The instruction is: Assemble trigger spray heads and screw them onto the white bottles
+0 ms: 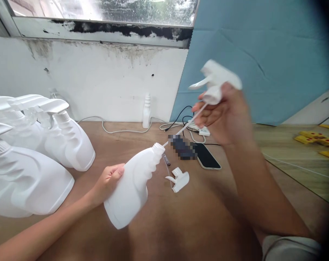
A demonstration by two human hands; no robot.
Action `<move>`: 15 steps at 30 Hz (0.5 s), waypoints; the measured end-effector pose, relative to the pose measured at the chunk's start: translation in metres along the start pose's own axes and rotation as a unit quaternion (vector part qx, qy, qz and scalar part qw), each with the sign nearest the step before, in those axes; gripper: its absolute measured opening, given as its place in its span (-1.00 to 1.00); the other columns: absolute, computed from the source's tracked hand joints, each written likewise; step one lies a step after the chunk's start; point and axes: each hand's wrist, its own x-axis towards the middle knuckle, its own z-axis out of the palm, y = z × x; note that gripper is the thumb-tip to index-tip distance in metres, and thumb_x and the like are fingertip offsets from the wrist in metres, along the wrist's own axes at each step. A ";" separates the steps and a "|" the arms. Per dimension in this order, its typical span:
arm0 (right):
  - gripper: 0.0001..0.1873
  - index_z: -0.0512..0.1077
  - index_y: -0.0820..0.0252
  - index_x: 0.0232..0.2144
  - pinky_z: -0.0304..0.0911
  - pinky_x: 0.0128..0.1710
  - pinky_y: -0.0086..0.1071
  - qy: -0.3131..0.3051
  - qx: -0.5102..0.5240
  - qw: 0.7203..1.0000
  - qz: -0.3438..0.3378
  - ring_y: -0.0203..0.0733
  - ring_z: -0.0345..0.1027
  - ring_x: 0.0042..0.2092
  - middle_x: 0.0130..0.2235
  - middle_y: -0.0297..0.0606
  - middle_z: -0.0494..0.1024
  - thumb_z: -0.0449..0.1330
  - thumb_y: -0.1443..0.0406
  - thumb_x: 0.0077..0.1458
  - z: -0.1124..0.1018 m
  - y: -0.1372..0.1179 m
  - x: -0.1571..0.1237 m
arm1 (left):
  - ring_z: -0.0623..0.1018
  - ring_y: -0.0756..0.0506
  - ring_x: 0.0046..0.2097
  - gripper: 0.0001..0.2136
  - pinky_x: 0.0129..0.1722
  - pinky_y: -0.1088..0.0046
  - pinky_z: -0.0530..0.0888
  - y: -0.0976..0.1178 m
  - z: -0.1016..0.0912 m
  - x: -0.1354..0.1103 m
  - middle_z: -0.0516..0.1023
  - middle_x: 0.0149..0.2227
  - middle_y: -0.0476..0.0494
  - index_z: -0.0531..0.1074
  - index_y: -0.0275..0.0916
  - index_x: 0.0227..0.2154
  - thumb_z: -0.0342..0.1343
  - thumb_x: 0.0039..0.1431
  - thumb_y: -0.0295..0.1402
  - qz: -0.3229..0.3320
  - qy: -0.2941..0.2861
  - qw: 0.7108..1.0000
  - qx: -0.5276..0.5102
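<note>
The right hand [224, 116] pinches a white trigger sprayer head [217, 81] held up above the table, its thin dip tube [184, 127] slanting down-left into the mouth of a white bottle [133, 185]. The left hand [110, 183] wraps that bottle's side, neck pointing up-right along the tube's line. One spare sprayer head [179, 179] lies beside it — three capped bottles [44, 145] left, one phone [208, 156] beyond.

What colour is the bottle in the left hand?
White, plain; the bottle in the left hand shows clearly in the head view.
</note>
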 end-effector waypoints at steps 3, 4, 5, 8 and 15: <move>-0.61 0.46 0.28 -0.35 0.42 -0.41 -0.28 -0.135 0.280 0.941 0.135 -0.15 0.50 -0.38 -0.35 -0.10 0.60 0.15 0.02 0.13 0.035 -0.015 -0.022 | 0.37 -0.10 -0.40 -0.50 -0.47 0.47 0.31 -0.001 0.003 -0.002 0.41 -0.49 -0.09 0.41 -0.25 -0.45 -0.05 0.07 0.15 0.005 0.019 1.000 -0.016; -0.65 0.47 0.27 -0.34 0.44 -0.30 -0.25 -0.173 0.314 0.922 0.149 -0.14 0.51 -0.31 -0.32 -0.11 0.60 0.19 0.06 0.12 0.045 -0.020 -0.029 | 0.38 -0.11 -0.38 -0.51 -0.45 0.46 0.31 -0.001 0.005 -0.003 0.41 -0.47 -0.09 0.40 -0.24 -0.44 -0.05 0.09 0.15 0.009 0.023 0.999 -0.025; -0.67 0.49 0.27 -0.33 0.44 -0.22 -0.24 -0.200 0.332 0.909 0.155 -0.13 0.51 -0.25 -0.29 -0.12 0.60 0.22 0.08 0.11 0.053 -0.024 -0.035 | 0.38 -0.11 -0.37 -0.52 -0.43 0.46 0.32 -0.002 0.007 -0.004 0.41 -0.46 -0.09 0.40 -0.23 -0.42 -0.06 0.11 0.14 0.017 0.024 0.999 -0.036; -0.69 0.52 0.26 -0.29 0.42 -0.16 -0.23 -0.256 0.355 0.885 0.157 -0.11 0.50 -0.19 -0.23 -0.12 0.60 0.22 0.10 0.11 0.068 -0.035 -0.045 | 0.38 -0.10 -0.32 -0.57 -0.33 0.44 0.35 -0.003 0.015 -0.007 0.43 -0.39 -0.09 0.39 -0.21 -0.34 -0.10 0.20 0.08 0.037 0.002 0.997 -0.070; -0.58 0.48 0.21 -0.18 0.43 -0.27 -0.23 -0.307 0.441 0.830 0.150 -0.07 0.49 -0.19 -0.25 -0.12 0.57 0.07 0.01 0.20 0.093 -0.041 -0.059 | 0.43 -0.12 -0.26 -0.61 -0.21 0.35 0.39 0.007 0.029 -0.004 0.49 -0.25 -0.17 0.43 -0.24 -0.22 -0.07 0.21 -0.01 0.001 -0.076 0.964 -0.253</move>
